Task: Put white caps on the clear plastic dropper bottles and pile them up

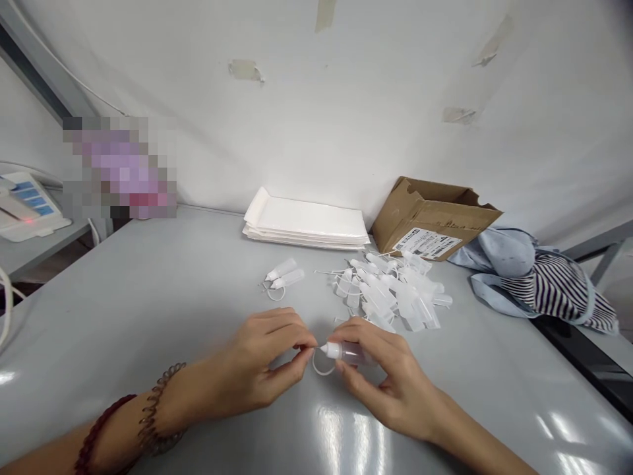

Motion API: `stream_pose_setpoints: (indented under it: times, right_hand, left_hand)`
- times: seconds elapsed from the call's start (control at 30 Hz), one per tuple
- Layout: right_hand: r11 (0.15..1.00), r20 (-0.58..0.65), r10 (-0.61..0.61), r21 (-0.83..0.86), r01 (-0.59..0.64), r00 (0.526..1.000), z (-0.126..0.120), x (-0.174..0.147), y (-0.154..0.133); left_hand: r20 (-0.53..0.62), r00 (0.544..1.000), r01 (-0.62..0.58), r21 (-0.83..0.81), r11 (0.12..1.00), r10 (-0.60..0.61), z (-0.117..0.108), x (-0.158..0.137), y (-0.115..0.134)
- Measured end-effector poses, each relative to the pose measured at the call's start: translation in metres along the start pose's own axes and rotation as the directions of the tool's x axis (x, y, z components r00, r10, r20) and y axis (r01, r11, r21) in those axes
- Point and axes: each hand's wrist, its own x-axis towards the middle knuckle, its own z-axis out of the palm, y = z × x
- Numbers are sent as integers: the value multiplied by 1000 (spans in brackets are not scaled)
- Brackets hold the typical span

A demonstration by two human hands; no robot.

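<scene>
My right hand (378, 376) is closed around a small translucent needle-tip squeeze bottle (350, 353), which lies on its side with its white nozzle pointing left. My left hand (277, 356) pinches at the bottle's thin tip; its fingertips hide what is between them. A thin white strap (322, 373) loops below the nozzle. Just beyond my left hand, two similar bottles (285, 274) lie together on the grey table (198, 277). Farther right is a loose pile of such bottles (390, 290), several with thin straps and tips.
White padded envelopes (306, 221) are stacked by the wall. Beside them an open cardboard box (435, 218) leans, with a label on its front. Blue and striped cloth (539, 277) lies at the right edge. On the left stands a white device (30, 208) with a red light.
</scene>
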Motion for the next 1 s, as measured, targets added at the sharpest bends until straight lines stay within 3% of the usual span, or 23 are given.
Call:
stream_pose_setpoints:
  times: [0.6, 0.9, 1.0]
  right_hand:
    - [995, 2, -76, -57, 76, 997, 5, 1, 4]
    - [996, -9, -81, -42, 81, 997, 6, 1, 6]
    - [995, -37, -88, -40, 87, 995, 8, 1, 4]
  left_hand:
    - [-13, 997, -75, 44, 996, 76, 5, -1, -2]
    - [-10, 997, -70, 52, 996, 71, 8, -2, -4]
    - [40, 999, -30, 41, 999, 28, 3, -1, -4]
